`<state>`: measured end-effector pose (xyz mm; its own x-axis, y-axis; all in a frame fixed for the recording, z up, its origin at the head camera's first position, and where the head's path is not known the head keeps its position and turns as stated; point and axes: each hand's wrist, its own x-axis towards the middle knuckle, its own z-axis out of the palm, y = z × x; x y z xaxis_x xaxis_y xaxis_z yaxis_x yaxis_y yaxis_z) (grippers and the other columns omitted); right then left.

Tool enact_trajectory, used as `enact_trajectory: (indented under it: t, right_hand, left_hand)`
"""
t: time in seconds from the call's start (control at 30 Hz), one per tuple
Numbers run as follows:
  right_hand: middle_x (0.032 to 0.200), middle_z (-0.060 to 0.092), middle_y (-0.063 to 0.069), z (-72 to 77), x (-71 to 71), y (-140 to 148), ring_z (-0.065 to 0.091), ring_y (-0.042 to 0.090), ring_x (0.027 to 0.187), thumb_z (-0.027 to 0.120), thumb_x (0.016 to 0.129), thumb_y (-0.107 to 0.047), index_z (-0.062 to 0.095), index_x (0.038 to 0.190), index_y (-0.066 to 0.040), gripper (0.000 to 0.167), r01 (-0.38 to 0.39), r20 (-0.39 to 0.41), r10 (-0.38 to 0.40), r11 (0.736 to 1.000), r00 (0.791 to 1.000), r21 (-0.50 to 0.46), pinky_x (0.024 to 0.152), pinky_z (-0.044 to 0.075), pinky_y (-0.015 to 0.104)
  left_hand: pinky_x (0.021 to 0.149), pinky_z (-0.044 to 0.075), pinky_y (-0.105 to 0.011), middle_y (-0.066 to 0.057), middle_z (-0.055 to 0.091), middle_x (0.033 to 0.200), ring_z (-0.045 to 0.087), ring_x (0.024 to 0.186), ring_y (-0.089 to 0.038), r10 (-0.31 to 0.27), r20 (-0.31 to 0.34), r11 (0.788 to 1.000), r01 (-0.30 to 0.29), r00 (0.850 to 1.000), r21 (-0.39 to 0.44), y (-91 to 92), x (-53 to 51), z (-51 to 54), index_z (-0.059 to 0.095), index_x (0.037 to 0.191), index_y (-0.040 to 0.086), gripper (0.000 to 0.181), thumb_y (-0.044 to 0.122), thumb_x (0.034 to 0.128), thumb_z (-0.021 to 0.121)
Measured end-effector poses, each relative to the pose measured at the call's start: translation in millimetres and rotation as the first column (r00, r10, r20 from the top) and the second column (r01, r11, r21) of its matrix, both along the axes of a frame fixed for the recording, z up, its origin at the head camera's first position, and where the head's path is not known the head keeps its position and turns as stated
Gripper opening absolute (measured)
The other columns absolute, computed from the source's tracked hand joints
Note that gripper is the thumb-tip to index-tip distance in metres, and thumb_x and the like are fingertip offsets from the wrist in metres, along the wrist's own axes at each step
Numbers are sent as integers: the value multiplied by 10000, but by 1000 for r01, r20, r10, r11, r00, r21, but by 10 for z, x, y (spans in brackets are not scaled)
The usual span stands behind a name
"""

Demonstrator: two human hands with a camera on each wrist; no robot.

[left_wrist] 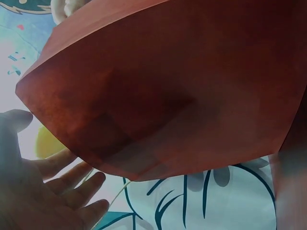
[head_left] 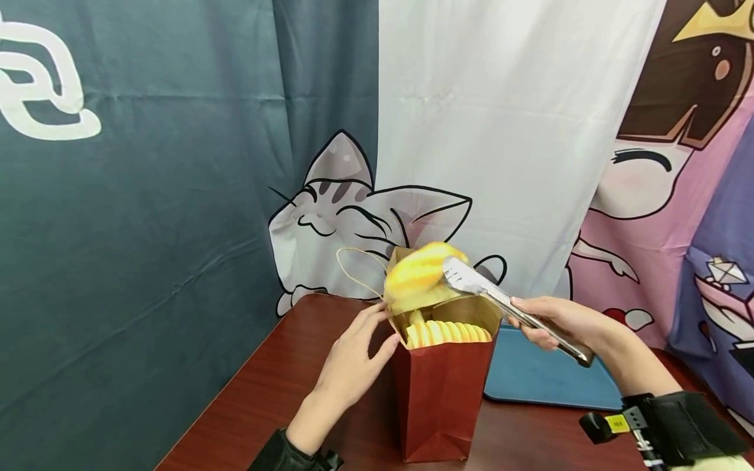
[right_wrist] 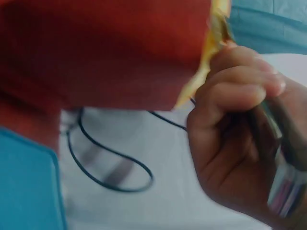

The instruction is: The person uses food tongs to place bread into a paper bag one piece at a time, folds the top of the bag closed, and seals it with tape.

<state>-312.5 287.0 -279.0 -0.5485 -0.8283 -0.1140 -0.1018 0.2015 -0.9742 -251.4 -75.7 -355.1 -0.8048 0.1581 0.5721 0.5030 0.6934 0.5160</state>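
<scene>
A red paper bag [head_left: 443, 399] stands upright on the table, its mouth open. Inside its top shows a ridged yellow bread roll [head_left: 448, 333]. My right hand [head_left: 550, 320] grips metal tongs [head_left: 501, 297], whose tips hold a rounded yellow-and-orange bread bun [head_left: 421, 268], slightly blurred, over the bag's opening. In the right wrist view that hand [right_wrist: 235, 120] is curled round the tongs close beside the bag. My left hand [head_left: 353, 360] touches the bag's upper left rim with fairly straight fingers. The left wrist view shows its fingers [left_wrist: 79, 187] spread at the bag's edge.
A blue tray [head_left: 550, 376] lies on the brown table [head_left: 283, 373], behind the bag and to its right. A thin paper-cord handle [head_left: 353, 278] loops out from the bag's left side. Printed curtains [head_left: 483, 118] hang right behind the table.
</scene>
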Motion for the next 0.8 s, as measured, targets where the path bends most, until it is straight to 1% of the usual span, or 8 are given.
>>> enact_trajectory:
  t: [0.1,0.2,0.37,0.47,0.53,0.63,0.73,0.8]
  right_hand:
    - [620,487,-99,90,90,80,455,1,507,289,1104,-238,587,962,-64,373,90,-119,-71,983,990,160,467,409,191]
    - [588,487,-76,204,168,81,454,20,472,352,1090,-261,579,940,-3,374,189,-234,-124,940,964,282,452,429,202]
    - [595,510,-26,358,356,-17,462,66,457,423,1064,-326,624,992,17,403,357,-389,-197,846,900,397,451,446,250]
    - [611,516,-4,440,538,-89,469,98,475,446,1051,-376,636,1038,-14,409,461,-483,-236,782,843,421,459,450,274]
    - [606,502,-4,482,650,-167,468,120,487,450,1043,-424,633,1030,-46,420,539,-569,-252,731,783,418,465,437,287]
    - [582,478,-16,481,752,-351,464,135,507,445,1026,-513,615,927,-117,442,657,-723,-241,656,647,370,493,401,292]
    - [596,480,-33,407,766,-549,464,129,539,429,1005,-586,573,844,-165,473,731,-832,-200,608,518,310,521,365,289]
    - [626,496,-32,350,759,-633,474,128,572,446,996,-589,574,832,-183,456,759,-867,-165,576,470,302,540,358,292]
  left_hand:
    - [1021,515,-433,104,509,1481,561,1321,-144,2,-8,1000,-2,1000,-1,5,-6,0,610,1333,222,427,456,977,576]
    - [1024,514,-431,92,514,1482,550,1331,-133,-7,-16,1000,7,1000,0,28,-14,4,606,1334,234,422,459,978,572]
    - [1045,500,-438,82,505,1493,531,1352,-145,-14,5,1000,14,1000,11,66,-7,5,546,1398,227,482,464,980,566]
    - [1059,490,-448,71,506,1487,531,1353,-169,-6,32,1000,5,999,25,75,-2,8,473,1453,235,547,472,971,575]
    - [1055,492,-456,62,514,1477,540,1343,-182,-1,44,999,-1,999,41,75,0,16,435,1473,241,579,472,964,587]
    - [1051,493,-456,59,526,1470,545,1339,-185,4,50,998,-7,999,60,75,-2,28,409,1476,232,603,462,955,606]
    - [1041,498,-460,47,531,1478,548,1340,-189,7,43,998,-9,999,61,81,1,25,396,1479,207,624,456,950,615]
    - [1032,500,-463,48,525,1486,545,1343,-191,6,41,999,-8,999,50,91,0,18,387,1484,194,634,465,954,605]
